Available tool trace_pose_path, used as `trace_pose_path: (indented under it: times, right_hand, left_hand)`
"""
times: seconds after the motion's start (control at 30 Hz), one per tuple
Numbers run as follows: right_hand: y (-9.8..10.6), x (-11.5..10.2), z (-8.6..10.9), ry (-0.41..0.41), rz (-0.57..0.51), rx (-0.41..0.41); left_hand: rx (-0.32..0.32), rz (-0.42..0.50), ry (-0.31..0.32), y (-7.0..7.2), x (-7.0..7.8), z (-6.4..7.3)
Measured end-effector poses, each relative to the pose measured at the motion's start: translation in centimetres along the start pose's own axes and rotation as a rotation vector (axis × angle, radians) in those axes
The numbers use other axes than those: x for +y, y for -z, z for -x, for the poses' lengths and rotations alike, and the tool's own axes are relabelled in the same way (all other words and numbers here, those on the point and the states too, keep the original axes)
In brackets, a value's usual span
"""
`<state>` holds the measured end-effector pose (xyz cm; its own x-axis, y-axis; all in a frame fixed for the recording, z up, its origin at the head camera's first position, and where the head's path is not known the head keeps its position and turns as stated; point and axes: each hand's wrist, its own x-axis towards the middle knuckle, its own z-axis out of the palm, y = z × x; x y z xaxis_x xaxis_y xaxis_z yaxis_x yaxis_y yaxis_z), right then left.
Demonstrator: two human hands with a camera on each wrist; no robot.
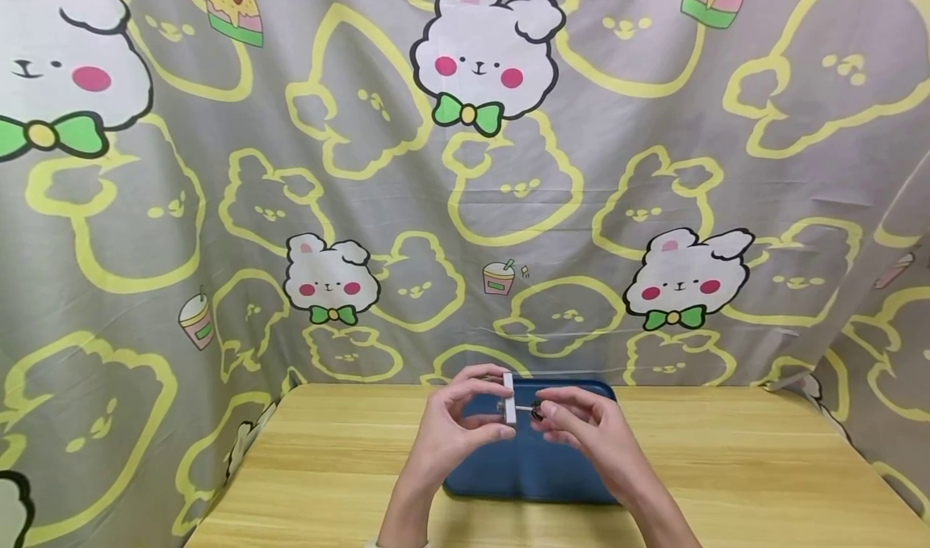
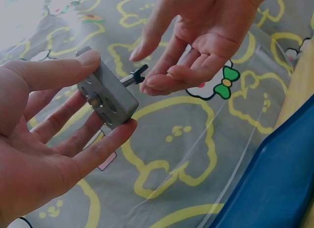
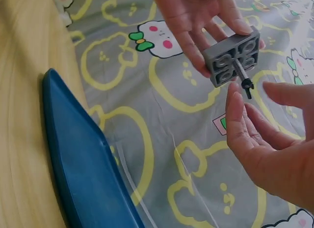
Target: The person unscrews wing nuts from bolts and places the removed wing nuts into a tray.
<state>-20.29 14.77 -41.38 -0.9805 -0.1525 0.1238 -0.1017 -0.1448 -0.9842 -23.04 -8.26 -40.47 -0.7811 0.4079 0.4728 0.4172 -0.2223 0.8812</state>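
My left hand (image 1: pixel 456 419) holds a small grey rectangular block (image 2: pixel 117 93) by its edges, thumb on one side and fingers on the other. The block has several round holes on one face and recessed rings on the other, best seen in the right wrist view. Through its middle runs a threaded bolt (image 3: pixel 240 67), whose head (image 2: pixel 93 100) shows on the left hand's side. At the bolt's far end sits a black wing nut (image 3: pixel 248 84). My right hand (image 1: pixel 592 423) is beside this nut, thumb and fingers spread apart around it; whether a fingertip touches it I cannot tell.
Beneath both hands a blue tray (image 1: pixel 530 475) lies on the light wooden table (image 1: pixel 349 451). A grey cloth (image 1: pixel 407 209) with cartoon animal prints hangs behind the table and along its sides.
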Motion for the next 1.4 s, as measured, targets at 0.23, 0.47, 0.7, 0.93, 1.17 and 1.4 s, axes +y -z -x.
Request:
trace_pose_path:
  times: [0.23,0.47,0.7,0.93,1.17,1.4]
  right_hand:
    - [0.4,0.1,-0.3,-0.080,-0.021,-0.042]
    - [0.6,0.2,-0.4,-0.080,-0.019,-0.062]
    - [0.3,0.5,-0.4,0.025,0.070,-0.014]
    - [-0.2,0.8,-0.2,0.275,0.279,0.054]
    - [-0.7,1.1,-0.1,0.557,0.416,0.086]
    - [-0.8,1.5,-0.3,0.747,0.461,0.082]
  left_hand:
    - [-0.018,-0.040,-0.001,-0.2,-0.1,-0.1]
    - [-0.027,-0.046,-0.004,-0.3,-0.2,-0.2]
    - [-0.011,-0.033,0.017,-0.4,-0.3,-0.2]
    - [0.006,0.021,0.044,-0.3,-0.4,-0.2]
    - [0.027,0.070,0.035,-0.2,-0.5,-0.1]
    - [0.044,0.088,0.029,-0.1,-0.5,0.1]
